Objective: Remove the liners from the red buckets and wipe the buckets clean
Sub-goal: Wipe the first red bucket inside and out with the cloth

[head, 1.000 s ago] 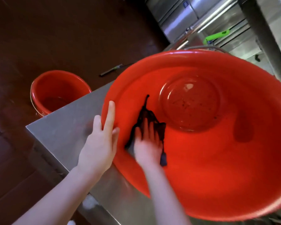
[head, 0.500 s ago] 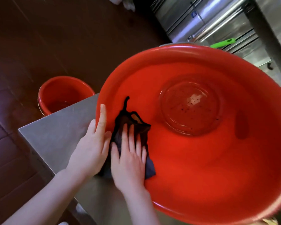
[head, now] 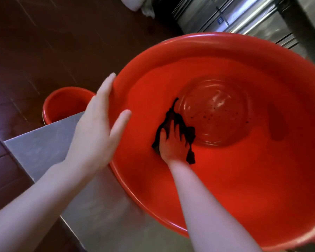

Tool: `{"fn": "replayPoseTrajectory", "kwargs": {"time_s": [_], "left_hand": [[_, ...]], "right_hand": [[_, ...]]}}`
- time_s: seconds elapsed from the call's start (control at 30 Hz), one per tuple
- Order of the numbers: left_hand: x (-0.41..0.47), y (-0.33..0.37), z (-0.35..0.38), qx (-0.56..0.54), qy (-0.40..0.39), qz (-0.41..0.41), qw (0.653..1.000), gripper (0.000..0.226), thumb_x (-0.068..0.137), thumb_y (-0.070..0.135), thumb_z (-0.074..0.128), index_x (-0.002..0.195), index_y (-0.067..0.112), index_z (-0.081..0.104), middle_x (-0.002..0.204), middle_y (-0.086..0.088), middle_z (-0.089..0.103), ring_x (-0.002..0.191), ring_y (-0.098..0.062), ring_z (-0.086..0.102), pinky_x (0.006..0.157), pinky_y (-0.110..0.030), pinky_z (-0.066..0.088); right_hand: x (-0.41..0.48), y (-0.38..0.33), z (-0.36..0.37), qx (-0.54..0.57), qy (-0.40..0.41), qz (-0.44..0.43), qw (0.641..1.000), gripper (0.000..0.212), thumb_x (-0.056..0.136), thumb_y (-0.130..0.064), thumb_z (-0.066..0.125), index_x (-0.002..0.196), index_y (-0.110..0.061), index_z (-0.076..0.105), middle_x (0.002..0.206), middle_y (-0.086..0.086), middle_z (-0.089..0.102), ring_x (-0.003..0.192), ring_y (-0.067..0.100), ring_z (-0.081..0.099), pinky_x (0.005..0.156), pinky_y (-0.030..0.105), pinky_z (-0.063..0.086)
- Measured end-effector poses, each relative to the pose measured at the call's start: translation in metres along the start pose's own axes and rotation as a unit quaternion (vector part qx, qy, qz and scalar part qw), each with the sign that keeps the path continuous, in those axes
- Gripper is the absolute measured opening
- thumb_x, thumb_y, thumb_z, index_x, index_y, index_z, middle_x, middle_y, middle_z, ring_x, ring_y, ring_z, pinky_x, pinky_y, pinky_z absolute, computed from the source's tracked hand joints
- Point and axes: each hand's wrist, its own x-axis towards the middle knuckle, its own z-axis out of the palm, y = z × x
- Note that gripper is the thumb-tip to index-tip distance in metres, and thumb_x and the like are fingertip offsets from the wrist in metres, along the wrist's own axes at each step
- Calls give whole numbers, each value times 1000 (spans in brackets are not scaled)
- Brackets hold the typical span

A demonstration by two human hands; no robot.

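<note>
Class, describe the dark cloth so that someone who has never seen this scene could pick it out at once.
Find the big red bucket on the steel table. On its inner wall, just left of the round, speckled bottom, the right hand presses a crumpled cloth. The cloth is the only black thing inside the otherwise all-red bucket.

Probably a commercial kitchen: a stainless steel table (head: 49, 142) stands on a dark red tiled floor (head: 35, 42), with brushed-steel cabinet units (head: 244, 17) behind, blurred at the frame's edge.
</note>
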Motion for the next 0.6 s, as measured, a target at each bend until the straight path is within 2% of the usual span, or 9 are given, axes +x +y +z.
{"fn": "replayPoseTrajectory", "kwargs": {"time_s": [0.07,0.1,0.2,0.33,0.4,0.5,0.57,0.6], "left_hand": [[8,0,10,35,-14,-2,999,32,96,43,48,123,40,31,88,13,59,82,-19,62,66,-37,47],[5,-4,14,50,-32,-17,998,24,97,42,48,111,35,31,79,15,55,74,-23,60,61,-38,44],[-15,-21,28,51,-67,-84,993,24,95,42,49,100,27,30,75,3,56,75,-33,60,62,-43,45],[-25,-32,45,61,-16,-104,993,27,97,43,46,97,25,27,72,7,49,70,-34,57,60,-40,40],[-24,-35,47,82,-14,-109,991,28,98,44,44,98,25,24,76,0,51,73,-39,60,60,-39,38],[-23,-37,46,97,-15,-112,989,29,96,43,46,96,27,22,77,-7,54,76,-44,62,59,-39,36],[-22,-35,45,98,-29,-112,988,29,95,45,45,94,30,20,75,-4,52,74,-43,62,58,-38,36],[-22,-35,44,99,-38,-111,988,29,94,47,44,93,32,19,75,-3,52,75,-42,62,58,-38,36]], "right_hand": [[1,17,-3,-36,-8,-24,999,62,99,-55,24,155,-33,7,164,-4,10,147,25,18,118,46,15],[0,29,-4,-52,-16,-18,998,64,98,-56,25,155,-33,8,164,-4,10,148,25,18,118,46,15],[-4,59,-8,-103,-26,38,994,67,96,-58,25,155,-31,11,164,-6,10,148,25,16,117,48,12],[-9,34,-16,-55,-60,83,993,63,98,-52,21,156,-31,5,164,-7,3,149,28,7,117,54,5],[-32,5,-12,-33,-45,29,998,64,99,-51,24,155,-32,1,164,-8,3,149,26,10,117,52,9],[-110,-34,6,0,52,-100,994,66,95,-54,27,155,-32,10,163,-8,14,146,23,25,115,50,24],[-137,-45,12,28,73,-125,989,65,93,-55,27,154,-31,20,160,-8,24,142,24,34,112,51,32],[-131,-45,11,29,60,-117,991,65,94,-56,25,154,-32,18,161,-8,23,143,24,32,112,50,31]]}}
